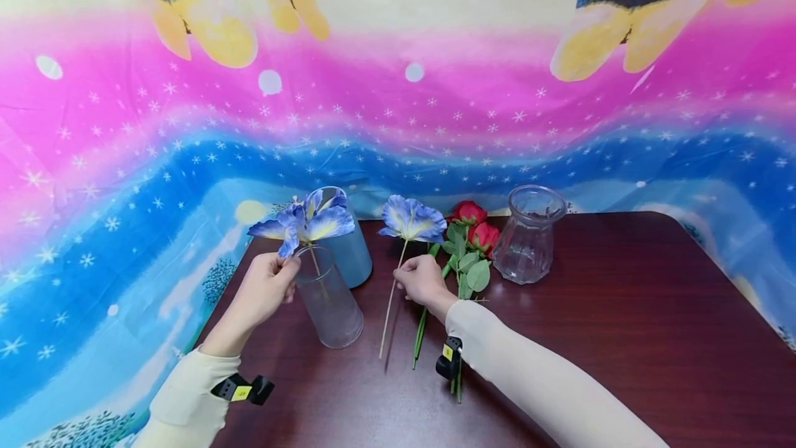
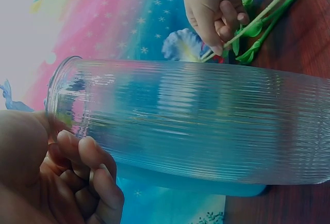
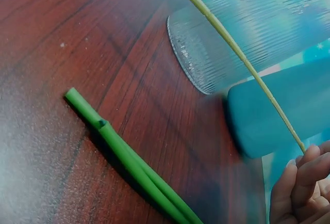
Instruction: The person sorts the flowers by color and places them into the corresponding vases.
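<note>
At the rim of a clear ribbed glass vase (image 1: 332,316), my left hand (image 1: 264,289) pinches the edge between thumb and curled fingers. The vase stands on the table, and a blue iris-like flower (image 1: 326,223) spreads above its mouth, with the stem inside. My right hand (image 1: 423,278) pinches the thin stem (image 3: 242,56) of a second blue flower (image 1: 413,220), bloom up, its lower end held just right of the vase. In the left wrist view the vase (image 2: 196,121) fills the middle, and the right hand (image 2: 214,12) shows beyond it.
Behind the ribbed vase stands a blue vase (image 1: 357,254). Red roses (image 1: 484,235) with green stems (image 3: 139,167) lie on the dark wooden table (image 1: 622,323), partly under my right arm. A clear flared glass vase (image 1: 527,247) stands at the back right. A patterned cloth hangs behind.
</note>
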Motion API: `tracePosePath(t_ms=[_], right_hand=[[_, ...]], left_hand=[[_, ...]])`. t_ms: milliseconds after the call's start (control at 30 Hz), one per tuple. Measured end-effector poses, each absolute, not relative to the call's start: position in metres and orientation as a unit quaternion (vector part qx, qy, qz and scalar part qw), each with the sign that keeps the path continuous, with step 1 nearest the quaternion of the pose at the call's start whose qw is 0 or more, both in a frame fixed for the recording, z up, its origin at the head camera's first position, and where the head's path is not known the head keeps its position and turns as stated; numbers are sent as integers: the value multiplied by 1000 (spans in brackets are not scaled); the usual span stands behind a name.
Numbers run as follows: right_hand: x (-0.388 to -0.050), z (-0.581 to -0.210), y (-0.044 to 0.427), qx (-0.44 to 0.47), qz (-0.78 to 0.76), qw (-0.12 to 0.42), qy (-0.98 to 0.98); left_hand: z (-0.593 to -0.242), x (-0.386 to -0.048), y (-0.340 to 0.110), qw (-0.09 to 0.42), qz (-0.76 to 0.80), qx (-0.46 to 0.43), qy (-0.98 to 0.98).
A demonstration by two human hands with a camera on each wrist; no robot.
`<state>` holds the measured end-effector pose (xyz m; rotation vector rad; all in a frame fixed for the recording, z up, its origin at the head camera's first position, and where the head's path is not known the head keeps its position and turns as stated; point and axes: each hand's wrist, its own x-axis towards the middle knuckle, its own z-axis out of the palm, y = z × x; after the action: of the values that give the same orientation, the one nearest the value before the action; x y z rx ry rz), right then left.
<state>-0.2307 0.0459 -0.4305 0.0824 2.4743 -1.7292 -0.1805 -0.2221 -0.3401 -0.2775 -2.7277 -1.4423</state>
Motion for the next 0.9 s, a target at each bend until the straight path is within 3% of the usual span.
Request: tracePosePath(t_ms=[900], right_hand=[[-213,-402,58,-33,-577,5,816]], left_hand=[[-342,-181,-223,27,-465,-91,-880]])
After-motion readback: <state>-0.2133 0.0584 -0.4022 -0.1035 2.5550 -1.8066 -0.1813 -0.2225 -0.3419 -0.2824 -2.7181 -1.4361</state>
